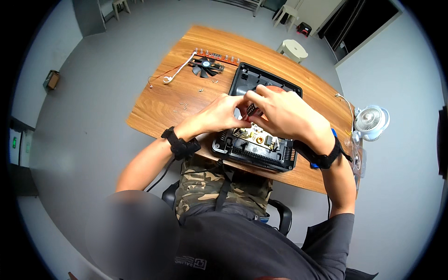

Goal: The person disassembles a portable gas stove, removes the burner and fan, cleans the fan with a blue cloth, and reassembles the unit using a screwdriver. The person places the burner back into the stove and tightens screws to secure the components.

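Observation:
My left hand (224, 114) and my right hand (284, 112) meet above an open black plastic housing (220, 144), their fingers closed round a small black part (252, 108) with red on it, possibly wires; its exact form is partly hidden. Beneath them, inside the housing, lies a pale circuit board (261, 140) with coils and components. A reddish round disc (275, 89) sits at the housing's back, largely covered by my right hand.
On the wooden table (163, 112) are a black fan (204, 69), red button board (228, 59), white cable (179, 66) and several screws (182, 106). At right stands a white fan (371, 120) beside blue objects and wires. A stool (292, 49) is behind the table.

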The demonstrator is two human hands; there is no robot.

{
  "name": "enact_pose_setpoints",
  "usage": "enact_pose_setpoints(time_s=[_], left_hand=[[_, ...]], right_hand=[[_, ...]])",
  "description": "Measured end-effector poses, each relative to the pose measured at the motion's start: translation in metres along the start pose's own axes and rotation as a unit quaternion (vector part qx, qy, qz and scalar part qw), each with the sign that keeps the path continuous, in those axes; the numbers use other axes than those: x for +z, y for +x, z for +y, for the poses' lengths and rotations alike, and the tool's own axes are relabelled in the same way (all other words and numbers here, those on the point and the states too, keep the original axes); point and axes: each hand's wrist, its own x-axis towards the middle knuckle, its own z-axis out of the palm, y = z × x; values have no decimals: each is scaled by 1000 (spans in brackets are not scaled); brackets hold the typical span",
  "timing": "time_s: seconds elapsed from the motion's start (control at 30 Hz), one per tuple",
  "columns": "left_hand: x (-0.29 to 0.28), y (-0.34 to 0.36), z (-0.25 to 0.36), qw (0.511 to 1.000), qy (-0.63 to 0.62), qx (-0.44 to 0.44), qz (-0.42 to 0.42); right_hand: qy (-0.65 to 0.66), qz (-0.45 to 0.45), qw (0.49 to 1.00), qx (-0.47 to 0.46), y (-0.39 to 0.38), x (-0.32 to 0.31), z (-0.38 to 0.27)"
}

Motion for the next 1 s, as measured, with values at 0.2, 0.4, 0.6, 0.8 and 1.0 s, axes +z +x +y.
enact_pose_setpoints(time_s=[0.2, 0.4, 0.6, 0.8, 1.0], left_hand=[[1, 0, -4, 999, -38, 5, -13], [7, 1, -17, 998, 13, 60, 24], [-1, -3, -5, 999, -18, 26, -10], [4, -3, -2, 999, -32, 12, -11], [6, 2, -18, 996, 18, 84, 8]], right_hand=[[33, -47, 997, 55, 10, 14, 10], [-38, -51, 993, 104, 11, 13, -2], [21, -69, 997, 40, 3, -3, -2], [-7, -61, 995, 76, 10, 12, 0], [-15, -52, 994, 94, 7, 12, -4]])
